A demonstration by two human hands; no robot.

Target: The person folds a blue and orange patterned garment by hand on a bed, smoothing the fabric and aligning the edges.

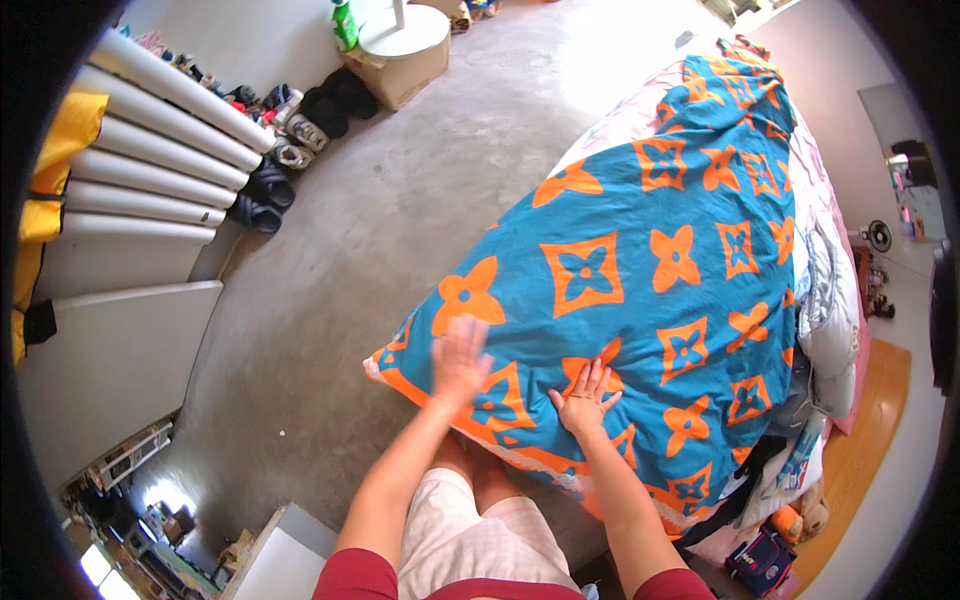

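Note:
A teal cloth with orange flower and diamond patterns (637, 247), like a bed sheet or quilt cover, lies spread over a bed. Its near edge has whitish trim. My left hand (459, 360), blurred, is over the cloth near its left corner, fingers extended and holding nothing; whether it touches is unclear. My right hand (587, 397) rests palm down on the cloth with its fingers spread. Small wrinkles run around it. At the far end the cloth is bunched over pale pink bedding (622, 120).
A grey padded cover (829, 322) and a wooden headboard (870, 442) are on the right. Soft toys (810, 510) and a dark bag (761, 559) sit at the near right corner. Shoes (270, 187), a cardboard box (401, 75) and white panels (127, 352) stand left across the concrete floor (300, 300).

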